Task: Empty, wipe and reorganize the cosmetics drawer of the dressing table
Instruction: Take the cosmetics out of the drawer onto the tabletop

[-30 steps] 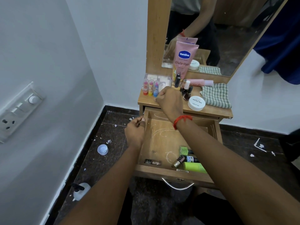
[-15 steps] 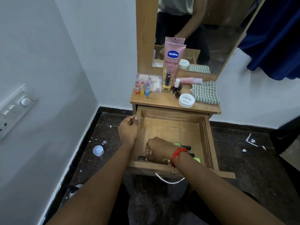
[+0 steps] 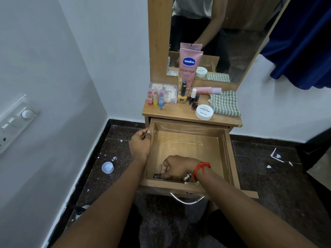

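Here the open drawer (image 3: 188, 140) lies mostly bare, white-streaked, with free room at its back. My left hand (image 3: 140, 144) grips its left wall; my right hand (image 3: 176, 167), near the front edge, pinches a small dark vial (image 3: 157, 176). Cosmetics crowd the tabletop (image 3: 172, 114).

A room at home is shown by a dressing table (image 3: 189, 116) with a mirror (image 3: 232, 42), make-up and a wall switch (image 3: 16, 120).

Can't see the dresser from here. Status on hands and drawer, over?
Left hand gripping drawer side wall. Right hand pinching small dark tube at front. Few items left under right wrist. Nothing blocking.
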